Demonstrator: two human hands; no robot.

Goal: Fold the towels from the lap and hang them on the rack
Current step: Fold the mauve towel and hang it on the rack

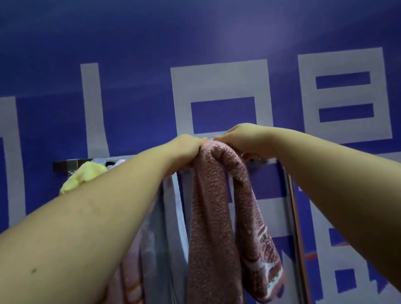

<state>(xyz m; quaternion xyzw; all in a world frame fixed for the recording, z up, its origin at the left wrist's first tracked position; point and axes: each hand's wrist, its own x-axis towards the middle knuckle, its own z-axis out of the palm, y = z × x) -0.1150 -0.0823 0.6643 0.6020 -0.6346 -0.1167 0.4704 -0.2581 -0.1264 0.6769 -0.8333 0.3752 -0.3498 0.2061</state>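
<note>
Here, at the far left, the metal rack (pixel 64 165) juts from the blue wall (pixel 205 26) with its large pale block characters. A yellow towel (pixel 82 176) sits bunched on top of the rack near that left end. Below it, partly hidden behind the left forearm, a pale pink towel (pixel 132 284) with darker stripes hangs down, and just beside it to the right hangs a light grey-blue towel (pixel 160 244).

Next comes the left hand (pixel 186 146), reaching forward at rack height. Its fingers curl down onto the top of the rose-coloured towel (pixel 211 238), holding the cloth where it bends over the bar. This towel is draped over the rack's bar between the two hands, falling in two bunched lobes: a longer one on the left, and a shorter one on the right that ends in a patterned white-and-brown border.

The right hand (pixel 240 138) meets the left at the top of the fold, almost touching it, its fingers bent over the towel's right shoulder and gripping it. Right of the towel, a slim vertical metal bar (pixel 293 216) runs downward.
</note>
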